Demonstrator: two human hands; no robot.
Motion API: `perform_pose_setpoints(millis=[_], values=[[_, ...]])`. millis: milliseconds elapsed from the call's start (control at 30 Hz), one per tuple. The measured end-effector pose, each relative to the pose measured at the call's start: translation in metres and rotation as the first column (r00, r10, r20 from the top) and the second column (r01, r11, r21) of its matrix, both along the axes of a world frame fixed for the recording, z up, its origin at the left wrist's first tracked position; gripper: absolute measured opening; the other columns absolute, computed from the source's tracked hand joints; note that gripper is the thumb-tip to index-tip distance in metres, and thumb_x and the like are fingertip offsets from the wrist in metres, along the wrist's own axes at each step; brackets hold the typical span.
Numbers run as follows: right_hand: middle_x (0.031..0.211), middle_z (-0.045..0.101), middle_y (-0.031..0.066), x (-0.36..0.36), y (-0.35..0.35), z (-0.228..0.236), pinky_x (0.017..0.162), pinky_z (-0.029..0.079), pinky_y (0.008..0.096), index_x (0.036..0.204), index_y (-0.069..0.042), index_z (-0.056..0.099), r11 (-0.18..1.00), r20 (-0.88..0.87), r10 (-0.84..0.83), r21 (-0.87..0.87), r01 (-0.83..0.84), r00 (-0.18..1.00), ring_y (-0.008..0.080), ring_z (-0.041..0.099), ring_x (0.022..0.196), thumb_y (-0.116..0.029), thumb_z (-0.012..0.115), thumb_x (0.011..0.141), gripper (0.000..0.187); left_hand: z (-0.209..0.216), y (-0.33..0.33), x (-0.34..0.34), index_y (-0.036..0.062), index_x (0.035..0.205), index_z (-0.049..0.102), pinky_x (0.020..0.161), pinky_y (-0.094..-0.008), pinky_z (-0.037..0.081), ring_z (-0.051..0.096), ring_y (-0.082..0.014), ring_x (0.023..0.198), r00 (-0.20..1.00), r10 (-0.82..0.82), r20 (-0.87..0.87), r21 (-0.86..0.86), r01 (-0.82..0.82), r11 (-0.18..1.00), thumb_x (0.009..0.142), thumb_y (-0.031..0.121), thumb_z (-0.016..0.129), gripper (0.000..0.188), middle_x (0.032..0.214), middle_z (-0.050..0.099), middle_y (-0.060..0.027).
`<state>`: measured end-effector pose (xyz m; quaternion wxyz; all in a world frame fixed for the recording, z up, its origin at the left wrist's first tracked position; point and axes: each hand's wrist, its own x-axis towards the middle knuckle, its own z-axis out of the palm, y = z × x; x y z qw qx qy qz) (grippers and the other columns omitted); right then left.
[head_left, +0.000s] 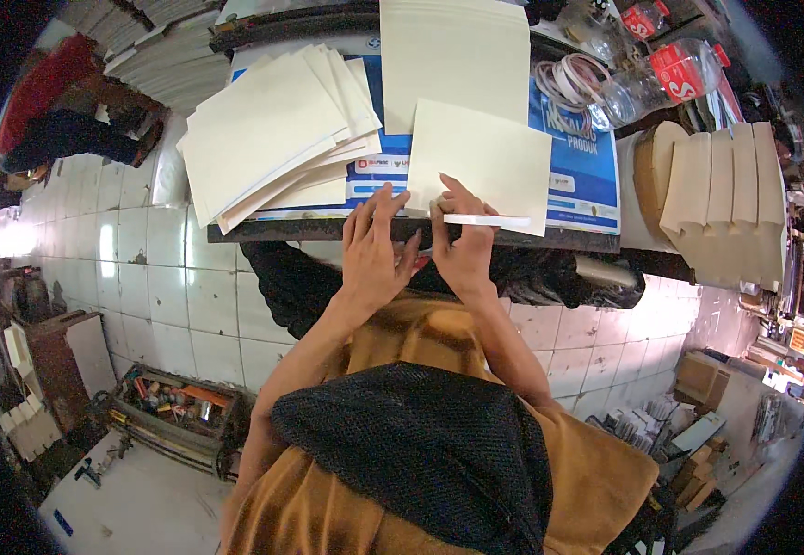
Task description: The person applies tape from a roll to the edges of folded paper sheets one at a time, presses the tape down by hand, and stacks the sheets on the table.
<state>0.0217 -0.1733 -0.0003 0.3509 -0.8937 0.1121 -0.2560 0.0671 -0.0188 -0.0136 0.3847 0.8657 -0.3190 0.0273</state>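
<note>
A cream sheet of paper (485, 162) lies slightly askew at the table's front edge, partly over another stack of cream sheets (456, 55). My right hand (464, 242) is closed on a narrow, flat white stick (490, 220), which lies across the sheet's near edge. Its exact kind I cannot make out. Just left of that sheet, my left hand (376, 252) has its fingers apart at the table edge, nothing visible in them. Farther left, a fanned pile of cream sheets (268, 129) spreads over the table.
Blue printed sheets (592, 190) cover the tabletop. Rolled white bands (572, 81) and clear bottles with red labels (684, 72) stand at the back right. Curved cream paper stacks (721, 185) occupy the right end. A tool crate (175, 407) sits lower left; another person (74, 120) is upper left.
</note>
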Motion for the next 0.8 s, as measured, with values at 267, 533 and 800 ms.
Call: perform_pose_setpoints(millis=[267, 533, 800], values=[[0.094, 0.069, 0.0097, 0.003, 0.003, 0.005, 0.095, 0.045, 0.0442, 0.131, -0.006, 0.063, 0.997, -0.034, -0.038, -0.065, 0.036, 0.999, 0.0305, 0.066, 0.092, -0.004, 0.068, 0.090, 0.041, -0.005, 0.002, 0.000, 0.0012, 0.146, 0.046, 0.115, -0.0528, 0.032, 0.047, -0.0423, 0.134, 0.999, 0.026, 0.031, -0.129, -0.022, 0.991, 0.090, 0.018, 0.068, 0.062, 0.144, 0.054, -0.0200], [0.104, 0.075, 0.0121, 0.003, 0.000, 0.006, 0.096, 0.046, 0.0436, 0.117, -0.007, 0.071, 0.997, -0.053, -0.054, -0.057, 0.051, 0.997, 0.0295, 0.068, 0.097, -0.007, 0.070, 0.091, 0.026, -0.018, 0.004, -0.011, 0.0013, 0.143, 0.049, 0.115, -0.0498, 0.033, 0.049, -0.0353, 0.136, 0.984, 0.002, 0.177, -0.049, 0.007, 0.999, 0.085, 0.019, 0.072, 0.065, 0.142, 0.056, -0.0148], [0.120, 0.069, 0.0159, -0.013, -0.019, 0.019, 0.105, 0.043, 0.0453, 0.113, -0.001, 0.070, 0.978, 0.136, -0.203, -0.008, 0.206, 0.970, 0.0333, 0.062, 0.117, -0.018, 0.072, 0.094, 0.026, -0.016, 0.001, -0.016, 0.0041, 0.141, 0.051, 0.114, -0.0495, 0.032, 0.048, -0.0308, 0.137, 0.983, 0.038, 0.181, 0.004, -0.040, 0.999, 0.088, 0.029, 0.072, 0.062, 0.136, 0.060, -0.0101]])
